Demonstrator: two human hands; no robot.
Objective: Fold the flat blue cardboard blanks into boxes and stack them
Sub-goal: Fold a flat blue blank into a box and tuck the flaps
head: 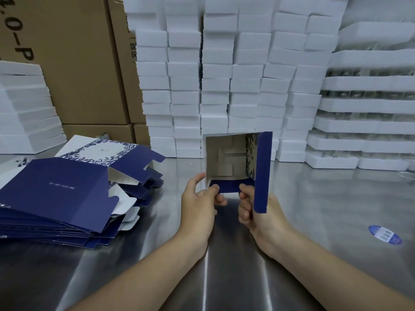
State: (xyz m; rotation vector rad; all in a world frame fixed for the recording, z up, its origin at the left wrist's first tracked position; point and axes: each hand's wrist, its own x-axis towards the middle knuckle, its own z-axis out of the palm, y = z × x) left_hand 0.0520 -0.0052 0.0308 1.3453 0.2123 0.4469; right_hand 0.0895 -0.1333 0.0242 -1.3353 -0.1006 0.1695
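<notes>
A half-formed blue box (231,160) is held up above the metal table, its open end facing me, with the pale inside and interlocked bottom flaps showing. My left hand (199,203) pinches the left end of the box's lower blue flap (229,186). My right hand (256,212) pinches the right end of that flap, partly hidden behind a long blue side flap (261,173) that hangs toward me. A heap of flat blue blanks (67,198) with white floral print lies on the table to the left.
White foam blocks (224,75) are stacked in tall columns right behind the box. More foam trays (370,97) stand at the right and a foam stack (24,108) at the left. Brown cartons (85,63) rise at the back left. A blue oval sticker (385,235) lies on the steel table (314,209).
</notes>
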